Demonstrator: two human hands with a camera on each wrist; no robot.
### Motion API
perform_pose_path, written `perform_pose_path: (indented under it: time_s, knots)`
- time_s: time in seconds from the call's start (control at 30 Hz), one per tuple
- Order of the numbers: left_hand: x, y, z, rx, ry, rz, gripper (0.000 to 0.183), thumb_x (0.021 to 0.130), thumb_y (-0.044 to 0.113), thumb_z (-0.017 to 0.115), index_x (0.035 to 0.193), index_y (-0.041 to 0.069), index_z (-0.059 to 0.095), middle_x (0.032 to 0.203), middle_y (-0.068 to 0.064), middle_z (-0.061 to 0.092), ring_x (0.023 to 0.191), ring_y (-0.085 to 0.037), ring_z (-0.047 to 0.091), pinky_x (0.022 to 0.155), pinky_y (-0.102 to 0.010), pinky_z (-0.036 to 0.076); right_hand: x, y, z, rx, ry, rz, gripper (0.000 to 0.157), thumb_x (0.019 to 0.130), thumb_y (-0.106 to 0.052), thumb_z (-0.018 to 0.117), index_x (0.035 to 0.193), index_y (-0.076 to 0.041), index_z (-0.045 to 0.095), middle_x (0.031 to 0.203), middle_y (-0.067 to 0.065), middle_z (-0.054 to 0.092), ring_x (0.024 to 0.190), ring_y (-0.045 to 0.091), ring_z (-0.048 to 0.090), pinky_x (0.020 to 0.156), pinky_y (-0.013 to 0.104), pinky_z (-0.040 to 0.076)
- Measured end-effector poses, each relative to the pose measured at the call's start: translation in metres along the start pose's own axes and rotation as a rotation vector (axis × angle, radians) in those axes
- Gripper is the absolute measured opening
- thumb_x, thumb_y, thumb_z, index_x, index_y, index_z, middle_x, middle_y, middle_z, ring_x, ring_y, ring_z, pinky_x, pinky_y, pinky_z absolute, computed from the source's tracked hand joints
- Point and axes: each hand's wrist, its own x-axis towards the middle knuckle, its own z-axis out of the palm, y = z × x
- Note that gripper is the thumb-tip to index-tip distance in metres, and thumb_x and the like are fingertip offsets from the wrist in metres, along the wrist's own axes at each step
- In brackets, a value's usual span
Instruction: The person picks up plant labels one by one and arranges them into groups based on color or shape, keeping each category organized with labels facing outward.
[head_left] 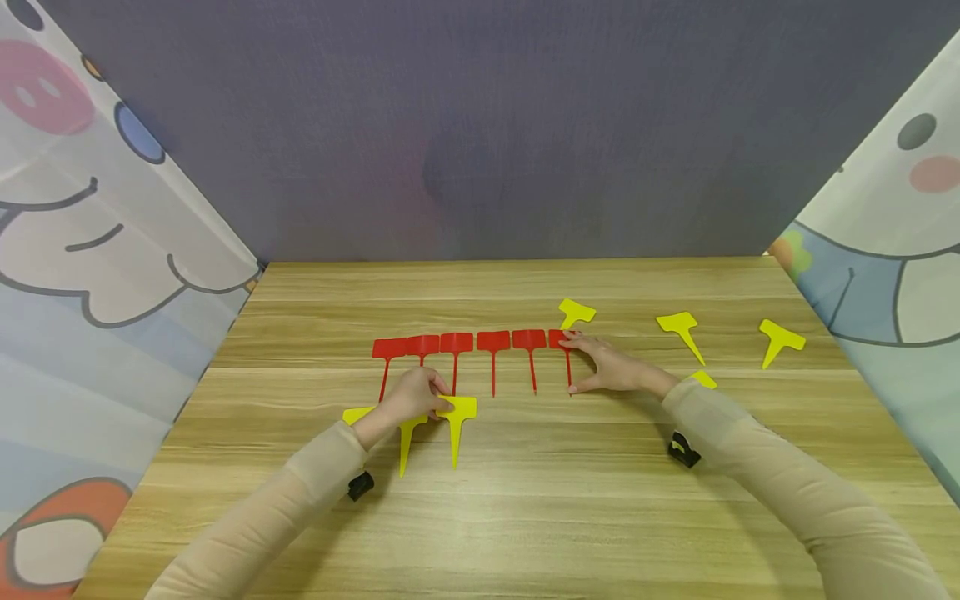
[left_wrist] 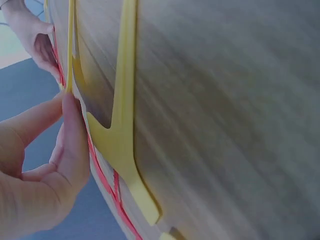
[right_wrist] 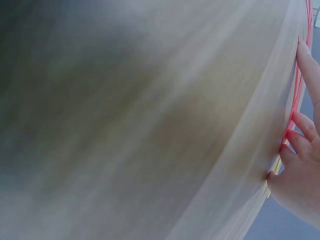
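Between thumb and fingertips my left hand pinches the head of a yellow T-shaped plant label, its pointed stem towards me. Just left of it lies a second yellow label, with another yellow label partly hidden behind the wrist. My right hand spreads over the rightmost red T-shaped label, fingertips on its head and thumb near the stem's tip. Several red labels form a row across the table, stems pointing towards me. In the left wrist view the pinched label appears edge-on.
Beyond the right hand are more yellow labels: one behind the red row, one farther right, and one near the right edge. Another yellow label peeks out by the right sleeve. A grey panel rises behind the wooden table.
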Motion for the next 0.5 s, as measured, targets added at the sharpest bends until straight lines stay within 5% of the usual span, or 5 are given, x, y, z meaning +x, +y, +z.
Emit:
perform_pose_path:
  time_s: [0.23,0.5]
  knots:
    - [0.0003,0.0022,0.0006,0.148,0.013,0.042,0.013,0.07,0.003,0.072,0.077,0.002,0.061,0.065,-0.003,0.056,0.049,-0.013,0.055,0.047,-0.022,0.047,0.0003,-0.0002,0.0,-0.004,0.002,0.0,0.082,0.071,-0.03,0.073,0.134,0.002,0.031,0.144,0.02,0.017,0.131,0.039,0.01,0.102,0.057,0.013]
    - [-0.0001,0.0059,0.0006,0.208,0.023,0.036,0.014,0.069,0.004,0.073,0.077,0.002,0.061,0.066,-0.002,0.056,0.05,-0.012,0.053,0.047,-0.021,0.045,0.0001,0.0001,0.0002,-0.01,0.002,0.002,0.082,0.071,-0.03,0.073,0.134,0.002,0.032,0.144,0.02,0.017,0.131,0.039,0.01,0.102,0.057,0.012]
